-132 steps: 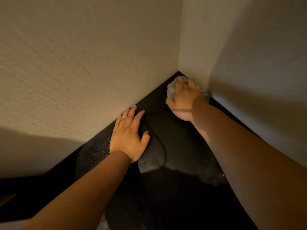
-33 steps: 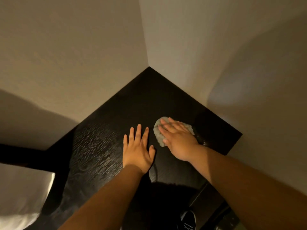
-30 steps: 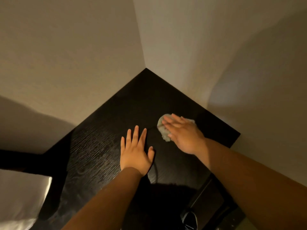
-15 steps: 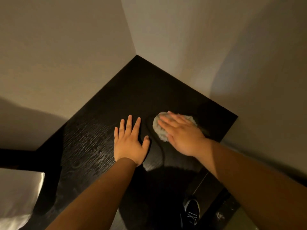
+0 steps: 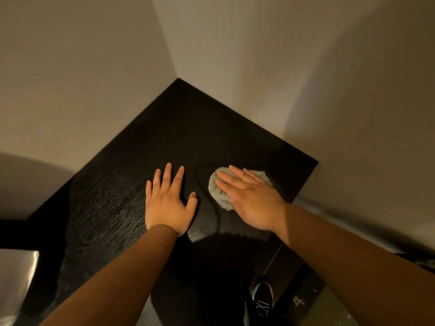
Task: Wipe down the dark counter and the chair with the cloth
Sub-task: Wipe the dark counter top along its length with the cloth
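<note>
The dark counter point(image 5: 179, 128) is black wood-grain and fills a corner between two pale walls. A bunched pale grey cloth point(image 5: 217, 191) lies on it near the right end. My right hand point(image 5: 249, 198) presses flat on the cloth with straight fingers, covering most of it. My left hand point(image 5: 167, 201) rests flat on the bare counter just left of the cloth, fingers spread. The chair is not in view.
Two pale walls point(image 5: 82, 67) meet at the counter's far corner. The counter's right end point(image 5: 308, 177) stops at the right wall. A black shoe point(image 5: 262, 295) shows on the floor below. A pale surface point(image 5: 16, 278) sits at the lower left.
My right hand has drawn the cloth from the far corner back to the near right part of the counter, then rubbed it slightly side to side. My left hand has stayed flat.
</note>
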Tool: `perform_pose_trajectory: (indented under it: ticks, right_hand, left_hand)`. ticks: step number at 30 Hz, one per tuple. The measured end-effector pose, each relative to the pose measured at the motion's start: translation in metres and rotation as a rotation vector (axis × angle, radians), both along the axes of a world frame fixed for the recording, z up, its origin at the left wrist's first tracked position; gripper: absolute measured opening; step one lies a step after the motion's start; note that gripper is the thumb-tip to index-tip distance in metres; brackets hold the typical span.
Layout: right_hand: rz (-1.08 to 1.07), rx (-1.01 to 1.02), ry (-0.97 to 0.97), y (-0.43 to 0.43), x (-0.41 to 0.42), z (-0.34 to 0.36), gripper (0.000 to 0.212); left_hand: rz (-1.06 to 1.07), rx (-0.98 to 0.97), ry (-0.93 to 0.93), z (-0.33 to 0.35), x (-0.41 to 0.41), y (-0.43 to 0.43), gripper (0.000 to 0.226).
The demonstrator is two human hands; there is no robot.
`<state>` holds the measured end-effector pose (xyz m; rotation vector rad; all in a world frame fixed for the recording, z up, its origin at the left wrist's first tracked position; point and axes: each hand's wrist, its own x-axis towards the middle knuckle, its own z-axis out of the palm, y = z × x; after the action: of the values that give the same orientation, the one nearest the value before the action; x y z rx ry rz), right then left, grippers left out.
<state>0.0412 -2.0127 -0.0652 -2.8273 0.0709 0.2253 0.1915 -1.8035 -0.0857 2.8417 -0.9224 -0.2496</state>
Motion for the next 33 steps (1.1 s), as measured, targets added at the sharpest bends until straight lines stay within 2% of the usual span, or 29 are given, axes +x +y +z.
perform_pose_trajectory:
  ticks: [4, 6, 8, 11, 13, 16, 21, 25, 26, 29, 30, 32, 33]
  right_hand:
    - [-0.178, -0.103, 0.077, -0.064, 0.022, -0.002, 0.068]
    - [-0.294, -0.158, 0.017, -0.085, 0.026, -0.005, 0.073]
    - [-0.407, -0.11, 0.0, -0.085, 0.029, -0.005, 0.073]
    - [-0.396, -0.052, 0.063, -0.05, 0.016, -0.003, 0.068]
    - [-0.296, -0.036, -0.021, -0.025, -0.013, -0.003, 0.066]
    - [-0.163, -0.011, 0.022, -0.041, -0.03, -0.002, 0.065]
    - [-0.401, -0.123, -0.022, -0.096, -0.018, -0.001, 0.064]
    - [-0.52, 0.003, 0.002, -0.046, -0.019, -0.014, 0.064]
    - [-0.485, 0.057, -0.022, -0.028, -0.024, -0.018, 0.063]
    - [-0.126, -0.051, -0.074, 0.004, -0.053, -0.012, 0.063]
    - [-0.049, -0.031, -0.053, -0.003, -0.055, -0.003, 0.063]
    - [-0.053, -0.039, -0.06, -0.032, -0.05, -0.002, 0.063]
    - [-0.149, -0.043, -0.065, -0.049, -0.047, -0.004, 0.063]
  left_hand:
    - [-0.001, -0.013, -0.002, 0.001, -0.001, 0.001, 0.078]
    - [0.001, -0.013, -0.002, 0.001, -0.001, 0.0, 0.079]
    - [-0.003, -0.01, -0.004, 0.001, 0.0, 0.0, 0.079]
    - [-0.003, -0.007, -0.002, 0.001, 0.0, 0.0, 0.079]
    - [-0.002, -0.012, 0.001, 0.002, -0.001, 0.0, 0.079]
    - [0.0, -0.028, 0.003, 0.004, 0.0, 0.001, 0.078]
    - [0.0, -0.026, 0.001, 0.003, -0.002, 0.0, 0.076]
    - [0.005, -0.022, -0.003, 0.004, -0.001, -0.001, 0.075]
    - [0.006, -0.021, -0.003, 0.005, -0.002, -0.001, 0.075]
    - [0.004, -0.018, -0.004, 0.005, -0.003, -0.002, 0.075]
    - [0.004, -0.017, -0.005, 0.005, -0.002, -0.001, 0.074]
    - [0.002, -0.014, -0.006, 0.005, -0.002, 0.0, 0.074]
    - [0.002, -0.012, -0.008, 0.005, -0.002, 0.0, 0.074]
